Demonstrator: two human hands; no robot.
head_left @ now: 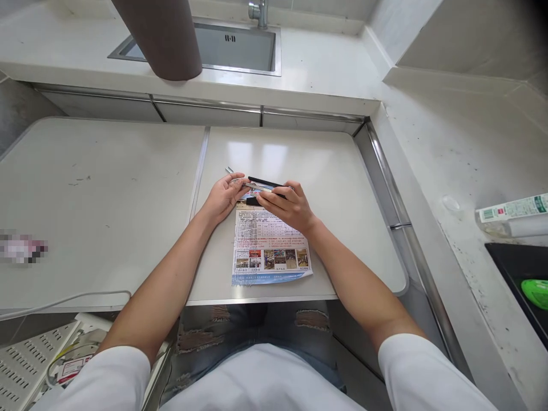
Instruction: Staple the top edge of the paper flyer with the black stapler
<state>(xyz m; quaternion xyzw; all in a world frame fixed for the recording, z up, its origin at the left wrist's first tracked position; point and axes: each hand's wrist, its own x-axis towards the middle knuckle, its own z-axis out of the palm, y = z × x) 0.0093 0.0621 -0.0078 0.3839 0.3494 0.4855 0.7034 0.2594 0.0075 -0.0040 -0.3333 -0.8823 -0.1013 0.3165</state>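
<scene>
My left hand [223, 197] is closed, its fingers pinching a slim silver metal piece whose narrow forked tip [229, 169] sticks out past the fingers at the upper left. Opposite it, my right hand [290, 206] is wrapped round a long, thin black bar [266, 181] with silver metal along it, pointing toward my left fingers. Whether the silver and black parts form one tool, I cannot tell. A short black piece [252, 201] shows below my right fingertips. Both hands are over the top of a printed leaflet [274, 242] with text and small photos, lying on the white table.
The white table [111, 217] has a seam left of the leaflet. Ahead are a sink [240, 48], a tap [259, 12] and a brown cylinder [165, 37]. A clear bottle [514, 217] lies on the right counter near a green object [535, 292]. A cable [85, 295] crosses the left edge.
</scene>
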